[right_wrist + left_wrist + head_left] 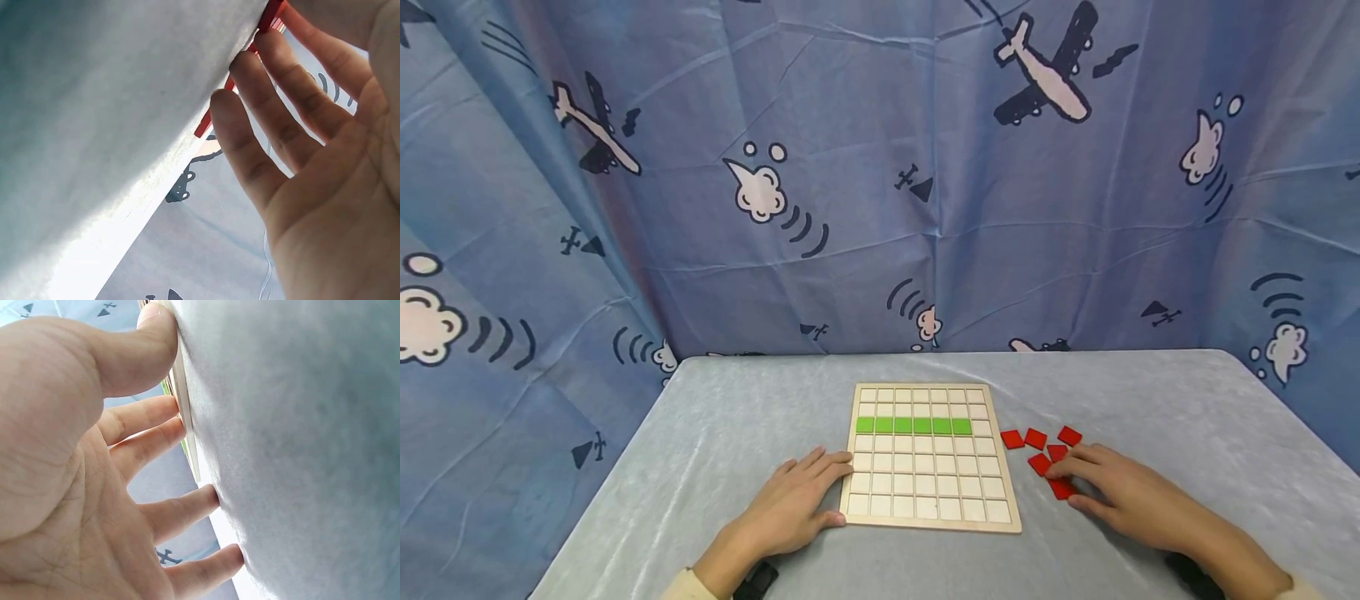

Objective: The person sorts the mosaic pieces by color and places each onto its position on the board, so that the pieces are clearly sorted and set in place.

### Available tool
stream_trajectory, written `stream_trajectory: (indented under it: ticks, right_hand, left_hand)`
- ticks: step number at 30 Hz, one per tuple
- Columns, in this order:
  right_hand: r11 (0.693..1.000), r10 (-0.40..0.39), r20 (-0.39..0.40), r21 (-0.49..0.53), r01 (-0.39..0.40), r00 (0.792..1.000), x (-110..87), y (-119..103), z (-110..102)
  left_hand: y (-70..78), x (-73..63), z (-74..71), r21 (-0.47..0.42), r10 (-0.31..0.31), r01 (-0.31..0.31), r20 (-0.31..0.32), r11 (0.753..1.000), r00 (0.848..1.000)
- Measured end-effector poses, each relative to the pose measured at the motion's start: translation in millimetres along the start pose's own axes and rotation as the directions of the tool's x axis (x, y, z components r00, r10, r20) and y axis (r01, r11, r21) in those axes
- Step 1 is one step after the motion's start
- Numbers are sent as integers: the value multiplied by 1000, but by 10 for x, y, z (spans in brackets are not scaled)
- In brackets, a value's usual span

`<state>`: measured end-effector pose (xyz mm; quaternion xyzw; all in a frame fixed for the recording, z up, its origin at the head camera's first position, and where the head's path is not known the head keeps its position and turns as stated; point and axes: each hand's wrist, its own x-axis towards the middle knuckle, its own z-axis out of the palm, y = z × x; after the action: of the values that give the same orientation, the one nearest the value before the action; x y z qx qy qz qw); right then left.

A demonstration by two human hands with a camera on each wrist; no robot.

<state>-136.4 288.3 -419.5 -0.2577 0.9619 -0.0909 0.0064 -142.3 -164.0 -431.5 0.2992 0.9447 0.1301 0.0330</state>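
Observation:
A wooden grid board (945, 526) lies flat on the table. My left hand (793, 504) rests at its left edge, fingers spread; the thumb touches the near left corner. In the left wrist view the left hand (119, 456) has two fingertips against the board's side (182, 394). My right hand (1123, 492) is right of the board among loose red square tiles (1036, 438). Its thumb and index finger pinch a red tile (1062, 490) from opposite sides, low at the table. In the right wrist view the right hand's other fingers (250, 125) extend loosely beside the tiles.
Several green tiles (913, 426) fill most of the board's third row from the back; the other cells are bare. A grey cloth (760, 400) covers the table. Behind it hangs a blue curtain (850, 275) printed with planes. A black wrist strap (756, 579) shows at the left wrist.

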Motion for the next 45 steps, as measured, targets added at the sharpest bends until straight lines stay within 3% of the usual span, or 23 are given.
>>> stream_trajectory:
  ticks: [29, 39, 45]
  right_hand:
    - [1000, -19, 28, 13, 18, 999, -18, 51, 27]
    - [998, -60, -34, -2, 60, 998, -26, 66, 38]
    - [1000, -23, -14, 13, 23, 1000, -30, 46, 33]
  left_hand:
    - [0, 14, 1, 9, -4, 4, 2, 1000, 1000]
    - [2, 6, 3, 15, -3, 3, 1, 1000, 1000]
    - [7, 6, -2, 7, -4, 4, 6, 1000, 1000]
